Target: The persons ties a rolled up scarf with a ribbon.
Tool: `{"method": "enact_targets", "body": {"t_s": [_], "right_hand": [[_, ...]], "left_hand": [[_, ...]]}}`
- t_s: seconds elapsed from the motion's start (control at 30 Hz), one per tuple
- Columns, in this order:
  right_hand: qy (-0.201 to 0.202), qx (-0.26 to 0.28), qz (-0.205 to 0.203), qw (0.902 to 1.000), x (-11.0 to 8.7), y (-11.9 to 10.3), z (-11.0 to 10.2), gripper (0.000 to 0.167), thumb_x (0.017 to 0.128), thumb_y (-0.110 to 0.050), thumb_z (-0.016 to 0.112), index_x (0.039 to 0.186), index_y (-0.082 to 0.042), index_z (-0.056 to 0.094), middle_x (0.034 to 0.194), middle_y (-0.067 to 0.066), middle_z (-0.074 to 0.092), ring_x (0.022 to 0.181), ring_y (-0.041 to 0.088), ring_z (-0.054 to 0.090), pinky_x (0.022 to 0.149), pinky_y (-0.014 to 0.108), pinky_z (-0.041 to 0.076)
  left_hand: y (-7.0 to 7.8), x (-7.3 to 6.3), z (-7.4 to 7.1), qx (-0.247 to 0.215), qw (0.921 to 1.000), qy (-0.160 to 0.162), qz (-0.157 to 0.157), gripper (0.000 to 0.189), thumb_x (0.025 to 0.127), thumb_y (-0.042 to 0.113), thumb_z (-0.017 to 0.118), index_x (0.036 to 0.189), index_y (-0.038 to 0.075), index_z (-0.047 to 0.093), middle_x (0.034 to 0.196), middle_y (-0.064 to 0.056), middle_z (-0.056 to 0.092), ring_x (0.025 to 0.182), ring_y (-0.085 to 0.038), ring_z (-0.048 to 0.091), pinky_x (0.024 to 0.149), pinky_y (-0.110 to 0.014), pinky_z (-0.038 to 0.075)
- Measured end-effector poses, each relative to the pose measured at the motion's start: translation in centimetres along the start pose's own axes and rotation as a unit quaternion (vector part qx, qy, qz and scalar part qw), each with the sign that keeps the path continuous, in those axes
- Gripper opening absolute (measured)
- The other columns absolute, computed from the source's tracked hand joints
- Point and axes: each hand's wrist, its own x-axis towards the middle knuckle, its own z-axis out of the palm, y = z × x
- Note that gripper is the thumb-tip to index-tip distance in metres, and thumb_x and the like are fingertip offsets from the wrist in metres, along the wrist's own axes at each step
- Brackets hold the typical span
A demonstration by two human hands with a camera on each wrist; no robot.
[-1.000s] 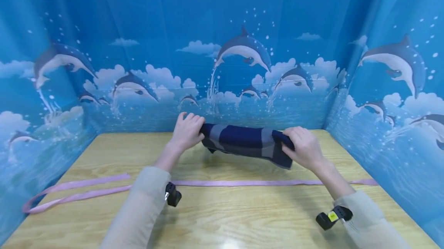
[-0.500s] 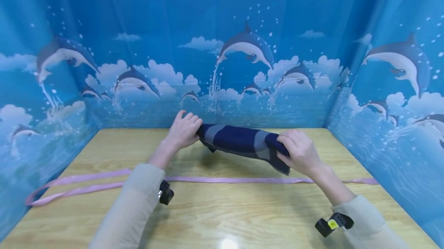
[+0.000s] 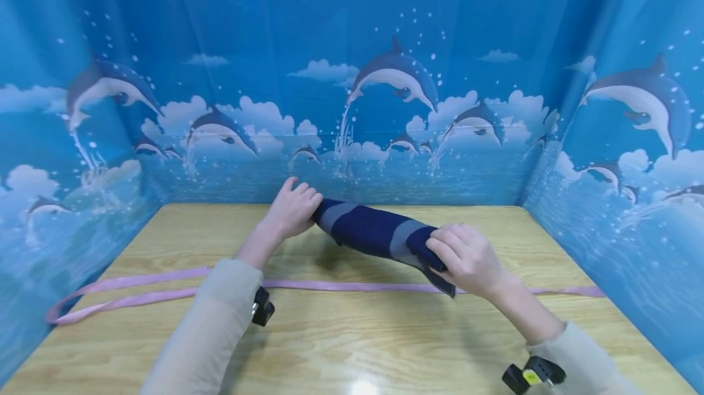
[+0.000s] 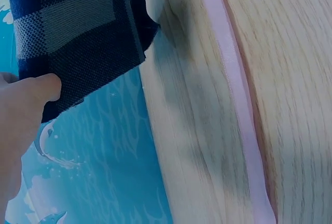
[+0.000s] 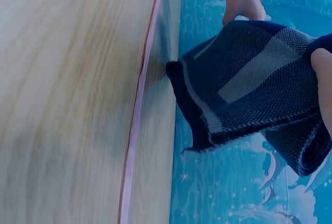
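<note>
Gripping one end each, the two hands held a rolled navy-and-grey checked knitted cloth point(image 3: 379, 233) above the pale wooden table point(image 3: 352, 346). The left hand point(image 3: 291, 208) had its fingers curled round the far left end of the roll, the thumb pressed against the weave in the left wrist view point(image 4: 49, 86). The right hand point(image 3: 462, 257) was clenched round the nearer right end, its knuckles uppermost, with a loose corner of the cloth hanging below it. The roll slanted, the left end higher and farther back, the right end lower and nearer the person, and no part of it touched the table as far as the head view showed.

To handle such a roll well, I judged, both grips needed to stay firm and even, so that the layers would not slacken or slide apart; the dangling corner under the right hand looked the likeliest part to come loose.

Beneath and in front of the cloth a long thin pink ribbon point(image 3: 352, 288) lay flat across the table from side to side, doubling back in a loop at the left. Beige sleeves point(image 3: 214, 321) covered both forearms. A blue backdrop printed with dolphins and clouds point(image 3: 385, 77) walled the table on three sides.
</note>
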Motion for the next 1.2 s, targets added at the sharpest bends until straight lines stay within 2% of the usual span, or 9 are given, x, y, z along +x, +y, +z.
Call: {"method": "enact_targets", "body": {"t_s": [0.3, 0.67, 0.9, 1.03, 1.2], "right_hand": [[0.019, 0.020, -0.032, 0.9991, 1.8, -1.7, 0.2, 0.019, 0.084, 0.001, 0.045, 0.074, 0.003, 0.060, 0.072, 0.014, 0.060, 0.058, 0.027, 0.054, 0.050, 0.036, 0.045], [0.057, 0.042, -0.059, 0.9957, 4.0, -3.4, 0.4, 0.021, 0.087, 0.002, 0.046, 0.071, 0.001, 0.060, 0.068, 0.010, 0.057, 0.057, 0.022, 0.053, 0.048, 0.030, 0.044], [0.053, 0.052, -0.077, 0.9943, 5.0, -4.4, 0.4, 0.026, 0.092, 0.004, 0.044, 0.073, 0.000, 0.061, 0.070, 0.009, 0.057, 0.059, 0.020, 0.053, 0.049, 0.027, 0.043], [0.057, 0.052, -0.085, 0.9933, 5.0, -4.9, 0.8, 0.026, 0.092, 0.004, 0.044, 0.073, -0.001, 0.062, 0.070, 0.009, 0.057, 0.058, 0.020, 0.053, 0.050, 0.026, 0.043], [0.042, 0.052, -0.091, 0.9936, 5.0, -5.8, 1.1, 0.026, 0.092, 0.003, 0.044, 0.074, -0.002, 0.062, 0.070, 0.008, 0.057, 0.059, 0.019, 0.054, 0.052, 0.026, 0.045]], "left_hand": [[-0.1, -0.3, 0.7, 0.023, 0.9992, 0.028, 0.020, 0.033, 0.071, 0.025, 0.077, 0.091, 0.007, 0.059, 0.091, -0.009, 0.063, 0.092, -0.027, 0.056, 0.095, -0.050, 0.035], [-0.1, -0.4, 0.9, 0.038, 0.9971, 0.054, 0.039, 0.035, 0.069, 0.026, 0.078, 0.089, 0.006, 0.058, 0.088, -0.009, 0.062, 0.088, -0.027, 0.056, 0.094, -0.049, 0.036], [-0.1, -0.1, 1.2, 0.035, 0.9964, 0.057, 0.051, 0.034, 0.069, 0.025, 0.078, 0.089, 0.006, 0.058, 0.088, -0.009, 0.062, 0.088, -0.028, 0.056, 0.094, -0.049, 0.036], [0.1, -0.1, 1.2, 0.039, 0.9963, 0.056, 0.053, 0.032, 0.070, 0.021, 0.077, 0.090, 0.006, 0.058, 0.089, -0.009, 0.062, 0.089, -0.027, 0.056, 0.094, -0.049, 0.036], [0.2, 0.0, 1.4, 0.039, 0.9955, 0.061, 0.061, 0.030, 0.070, 0.017, 0.076, 0.090, 0.006, 0.058, 0.089, -0.008, 0.062, 0.089, -0.027, 0.056, 0.095, -0.048, 0.036]]}}
